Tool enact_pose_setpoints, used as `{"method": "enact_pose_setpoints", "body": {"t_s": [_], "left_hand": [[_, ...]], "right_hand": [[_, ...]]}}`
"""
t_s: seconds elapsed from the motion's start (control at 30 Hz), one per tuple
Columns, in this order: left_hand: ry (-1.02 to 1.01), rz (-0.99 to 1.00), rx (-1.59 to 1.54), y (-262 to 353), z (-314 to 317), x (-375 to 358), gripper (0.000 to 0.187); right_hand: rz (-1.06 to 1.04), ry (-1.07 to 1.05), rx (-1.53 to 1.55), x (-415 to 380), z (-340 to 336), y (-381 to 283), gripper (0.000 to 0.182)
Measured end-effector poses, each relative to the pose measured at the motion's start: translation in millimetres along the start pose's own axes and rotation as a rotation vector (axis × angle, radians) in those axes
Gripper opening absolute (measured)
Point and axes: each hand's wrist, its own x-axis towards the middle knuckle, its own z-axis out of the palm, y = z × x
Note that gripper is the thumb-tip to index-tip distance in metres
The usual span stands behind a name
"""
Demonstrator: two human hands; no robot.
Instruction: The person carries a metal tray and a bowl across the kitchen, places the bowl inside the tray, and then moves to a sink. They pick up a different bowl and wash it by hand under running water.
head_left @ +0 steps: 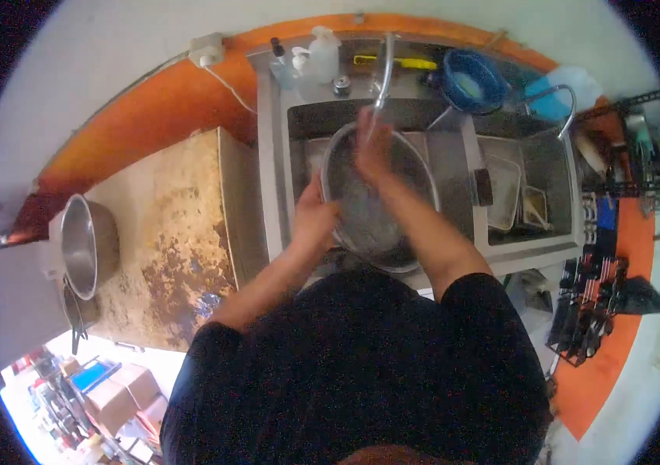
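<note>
A large round metal bowl (423, 174) sits tilted in the left basin of a steel sink (446, 159). My left hand (316, 221) is closed around the bowl's left rim, thumb toward the inside. Over the bowl's upper part, my right hand (373, 147) is stretched out right below the curved faucet (386, 74), blurred by motion and with nothing visible in it. The inside of the bowl looks greyish and wet.
Pump bottles (324, 56) and a blue basket (473, 81) stand along the sink's back ledge. Trays (504, 194) lie in the right basin, near a second faucet (570, 108). Another metal pot (90, 246) rests on the worn tabletop (183, 201) at left.
</note>
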Motion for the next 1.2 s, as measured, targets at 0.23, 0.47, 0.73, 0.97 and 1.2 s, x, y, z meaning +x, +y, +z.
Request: {"method": "enact_pose_setpoints", "body": {"t_s": [0.23,0.47,0.73,0.97,1.2], "left_hand": [[-0.025,-0.023,-0.193,-13.4,-16.2,-0.1,0.073],[-0.051,0.096,-0.094,-20.3,0.9,-6.8,0.078],[-0.024,0.103,-0.056,-15.6,-7.3,-8.3,0.083],[-0.055,0.173,0.049,-14.2,-11.8,-13.5,0.084],[-0.066,0.082,0.021,11.1,-3.9,-30.2,0.083]], "right_hand": [[0.105,-0.29,0.37,6.9,0.0,56.0,0.053],[0.07,-0.286,0.45,9.8,-17.8,43.9,0.042],[0.477,-0.284,0.753,13.8,-2.3,71.5,0.046],[0.503,-0.301,0.802,11.6,-7.0,66.4,0.046],[0.413,-0.284,0.745,15.7,12.5,68.5,0.044]]}}
